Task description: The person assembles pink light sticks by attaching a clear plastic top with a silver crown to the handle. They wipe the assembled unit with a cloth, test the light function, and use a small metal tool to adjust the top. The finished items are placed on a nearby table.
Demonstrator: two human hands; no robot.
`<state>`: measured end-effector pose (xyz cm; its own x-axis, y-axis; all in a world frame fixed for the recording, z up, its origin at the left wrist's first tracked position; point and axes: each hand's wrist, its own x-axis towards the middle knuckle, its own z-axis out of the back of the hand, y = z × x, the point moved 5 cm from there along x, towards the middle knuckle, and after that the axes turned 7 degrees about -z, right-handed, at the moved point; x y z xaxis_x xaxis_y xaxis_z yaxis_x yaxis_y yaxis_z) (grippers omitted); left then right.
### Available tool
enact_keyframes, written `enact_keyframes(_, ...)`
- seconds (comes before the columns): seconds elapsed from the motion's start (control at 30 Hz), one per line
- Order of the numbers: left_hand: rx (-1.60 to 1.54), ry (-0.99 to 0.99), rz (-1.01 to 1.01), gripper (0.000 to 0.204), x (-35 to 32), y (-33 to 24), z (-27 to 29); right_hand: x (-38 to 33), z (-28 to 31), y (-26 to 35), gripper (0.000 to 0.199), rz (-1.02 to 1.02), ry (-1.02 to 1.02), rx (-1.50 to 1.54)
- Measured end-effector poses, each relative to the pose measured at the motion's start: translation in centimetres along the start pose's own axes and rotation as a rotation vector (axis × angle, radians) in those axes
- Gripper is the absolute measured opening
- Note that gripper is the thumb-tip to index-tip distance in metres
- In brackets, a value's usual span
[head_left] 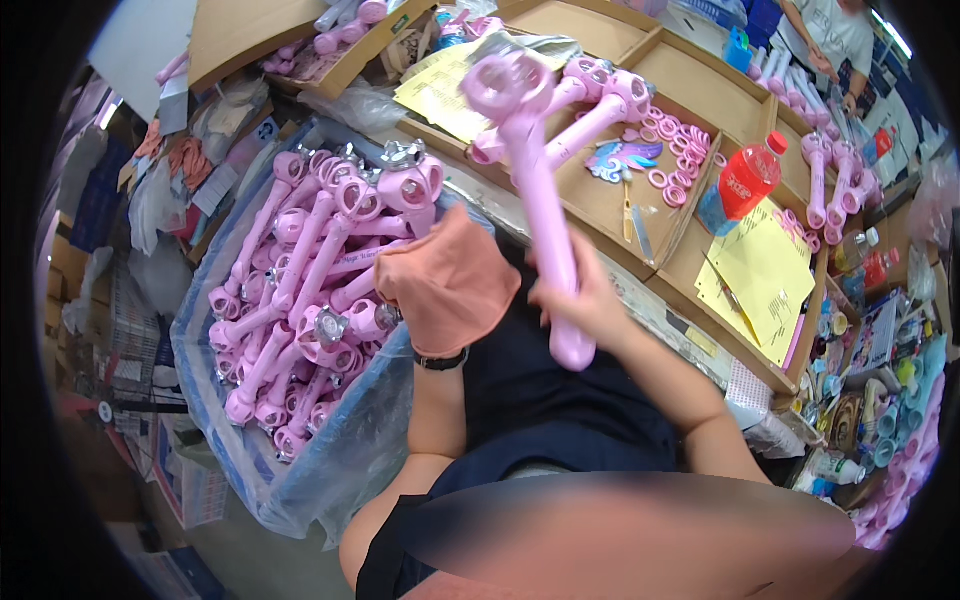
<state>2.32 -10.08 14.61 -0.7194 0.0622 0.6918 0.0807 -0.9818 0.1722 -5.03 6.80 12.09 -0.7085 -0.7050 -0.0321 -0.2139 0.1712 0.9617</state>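
My right hand (592,297) is closed around the lower handle of a pink toy wand (545,215). The wand stands nearly upright, with its rounded, ring-like head at the top. A salmon-coloured cloth (447,285) covers my left hand, so its fingers are hidden; a dark wristband (441,359) shows just below it. Beside that hand, a blue bin (375,425) lined with clear plastic holds a heap of similar pink wands (290,270), several with silvery tops. More pink wands (600,125) lie in the cardboard tray beyond my right hand.
Pink rings (680,150), a blue-purple wing-shaped piece (622,160) and a small blade (641,232) lie in the tray (700,262). A red-labelled bottle (740,185) and yellow papers (765,285) are on the right. Another person (840,40) stands at the far right.
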Motion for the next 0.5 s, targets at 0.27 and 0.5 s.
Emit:
enact_keyframes(0.27, 3.025, -0.201, -1.81, 0.024, -8.4, -3.2, -0.6, 27.7, 5.3, 2.6, 0.04, -0.017, -0.561, -0.19)
enact_keyframes(0.5, 2.893, -0.062, -1.418, 0.033, -12.7, -1.3, 1.9, 34.4, 5.0, 0.6, 0.073, -0.07, -0.734, -0.493)
